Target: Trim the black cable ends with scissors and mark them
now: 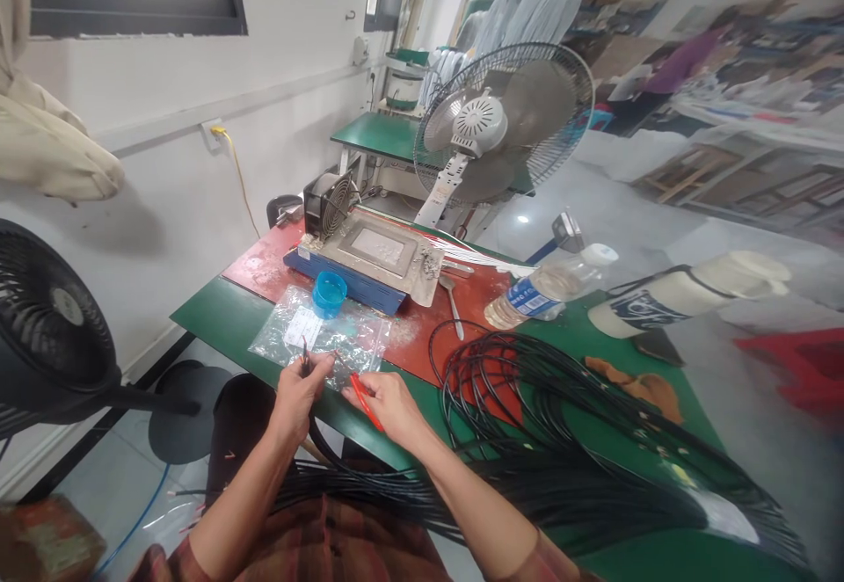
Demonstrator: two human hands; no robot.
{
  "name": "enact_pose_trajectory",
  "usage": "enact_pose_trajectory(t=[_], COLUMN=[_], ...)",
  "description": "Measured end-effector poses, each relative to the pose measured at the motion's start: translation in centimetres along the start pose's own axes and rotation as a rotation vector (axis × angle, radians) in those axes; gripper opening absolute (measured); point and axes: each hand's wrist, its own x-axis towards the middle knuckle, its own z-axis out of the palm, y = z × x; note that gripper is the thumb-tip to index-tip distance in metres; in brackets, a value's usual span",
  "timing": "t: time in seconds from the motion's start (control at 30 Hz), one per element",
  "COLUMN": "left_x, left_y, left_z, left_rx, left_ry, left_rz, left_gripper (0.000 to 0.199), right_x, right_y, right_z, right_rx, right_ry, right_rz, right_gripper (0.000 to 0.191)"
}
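My left hand [302, 389] is closed on the end of a black cable [305, 362], whose tip points up between thumb and fingers. To its right, my right hand [388, 402] grips a red-handled tool [367, 402] that looks like pliers or tweezers; its tip reaches toward my left hand. Both hands are over the table's near edge, by a clear plastic bag [362, 334] with a white label. On the bag stands a blue round container [330, 294]. Black cables [488, 380] lie coiled to the right, and more run across my lap.
A blue heating plate [343, 274] with a small fan [328, 204] sits behind the bag. At the right are a spoon [453, 305], a water bottle [534, 296] and a white flask [659, 305]. Large fans stand at left [56, 318] and behind [501, 125]. A person [686, 63] is far off.
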Motion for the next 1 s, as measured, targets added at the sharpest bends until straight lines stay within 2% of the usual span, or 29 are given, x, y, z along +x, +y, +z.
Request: enact_pose_trajectory(t=[0.1, 0.17, 0.27, 0.37, 0.5, 0.73, 0.9, 1.0], left_x=[0.0, -0.3, -1.1, -1.9, -2.7, -3.0, -3.3, -3.4], left_y=[-0.2, -0.1, 0.3, 0.7, 1.0, 0.8, 1.2, 1.4], left_z=[-0.2, -0.3, -0.5, -0.5, -0.5, -0.5, -0.5, -0.6], left_rx=[-0.034, -0.061, -0.102, -0.127, -0.15, -0.195, -0.221, -0.223], left_ry=[-0.051, -0.079, -0.096, -0.122, -0.151, -0.13, -0.194, -0.2], left_rz=[-0.012, -0.015, -0.034, -0.047, -0.033, -0.034, -0.07, -0.064], left_gripper=[0.028, 0.03, 0.03, 0.024, 0.018, 0.017, 0.02, 0.02], right_x=[0.2, 0.4, 0.9, 1.4, 1.4, 0.5, 0.5, 0.7], right_y=[0.5, 0.5, -0.2, -1.3, -2.4, -2.7, -3.0, -3.2], right_z=[0.4, 0.6, 0.8, 0.8, 1.1, 1.4, 1.3, 1.4], right_rx=[0.166, 0.386, 0.772, 1.009, 1.051, 0.745, 1.027, 1.104], right_ry=[0.035, 0.044, 0.009, -0.043, -0.072, 0.057, -0.095, -0.136], right_rz=[0.052, 0.125, 0.246, 0.279, 0.264, 0.077, 0.196, 0.223], right_gripper=[0.044, 0.041, 0.04, 0.041, 0.04, 0.035, 0.04, 0.04])
